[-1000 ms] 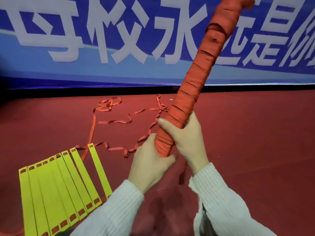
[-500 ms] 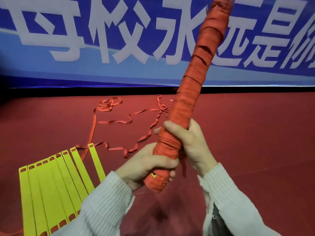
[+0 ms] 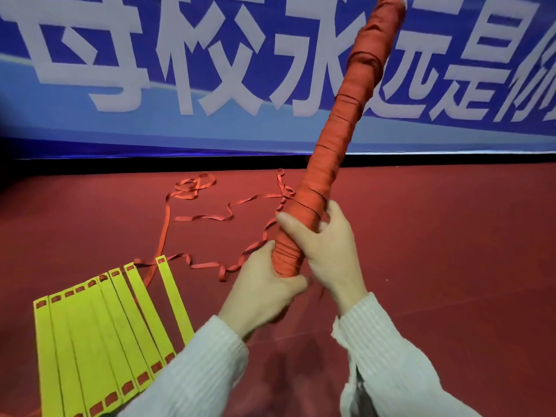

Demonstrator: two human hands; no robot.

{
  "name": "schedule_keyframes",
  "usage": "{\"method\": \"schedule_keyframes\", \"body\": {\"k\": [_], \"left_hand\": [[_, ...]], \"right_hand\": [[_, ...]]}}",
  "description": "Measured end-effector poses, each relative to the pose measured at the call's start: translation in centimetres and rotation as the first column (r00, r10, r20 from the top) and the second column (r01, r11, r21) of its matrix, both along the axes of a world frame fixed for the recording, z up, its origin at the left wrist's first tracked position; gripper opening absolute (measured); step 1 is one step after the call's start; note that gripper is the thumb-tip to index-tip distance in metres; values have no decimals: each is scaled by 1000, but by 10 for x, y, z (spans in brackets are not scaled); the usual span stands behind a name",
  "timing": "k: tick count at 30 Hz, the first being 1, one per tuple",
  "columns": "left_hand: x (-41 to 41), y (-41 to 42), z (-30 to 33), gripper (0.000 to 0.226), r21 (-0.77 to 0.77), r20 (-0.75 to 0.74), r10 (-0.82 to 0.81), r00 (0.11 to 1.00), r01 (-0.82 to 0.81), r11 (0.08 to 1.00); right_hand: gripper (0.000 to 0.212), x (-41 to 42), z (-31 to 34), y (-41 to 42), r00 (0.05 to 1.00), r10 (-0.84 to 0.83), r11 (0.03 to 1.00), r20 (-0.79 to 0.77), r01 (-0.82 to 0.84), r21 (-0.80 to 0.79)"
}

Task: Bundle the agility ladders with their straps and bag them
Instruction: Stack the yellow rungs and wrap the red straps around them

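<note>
A long ladder bundle wound all over in red strap [image 3: 340, 133] slants up from my hands to the top right. My left hand [image 3: 264, 293] grips its lower end, which is hidden in the palm. My right hand [image 3: 325, 251] grips the bundle just above, thumb stretched across it. A second ladder's yellow rungs [image 3: 99, 332] lie fanned side by side on the red floor at lower left. Its loose red strap [image 3: 210, 218] snakes over the floor from the rungs towards the bundle.
A large blue banner with white characters [image 3: 186, 70] stands along the far edge of the red floor [image 3: 451, 251]. A dark strip [image 3: 90, 167] runs under the banner.
The bundle has slid down through my hands, so its lower end no longer sticks out below my left hand. My left hand has shifted its grip round the bottom.
</note>
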State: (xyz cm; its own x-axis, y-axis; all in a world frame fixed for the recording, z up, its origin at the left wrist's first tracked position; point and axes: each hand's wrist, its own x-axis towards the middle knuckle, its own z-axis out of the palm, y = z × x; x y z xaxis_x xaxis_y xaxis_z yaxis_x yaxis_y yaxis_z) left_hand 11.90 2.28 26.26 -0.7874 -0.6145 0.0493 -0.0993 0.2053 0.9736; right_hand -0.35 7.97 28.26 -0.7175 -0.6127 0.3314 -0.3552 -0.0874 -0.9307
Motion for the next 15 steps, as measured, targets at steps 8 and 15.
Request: {"method": "schedule_keyframes", "body": {"k": [8,15], "left_hand": [[5,3,4,41,61,16,-28,999,27,998],[15,-9,6,46,535,-284,-172,943,305,788]], "right_hand": [[59,2,1,0,1000,-30,990,-2,30,135],[53,2,5,10,880,344,939,328,-322,-122]]}}
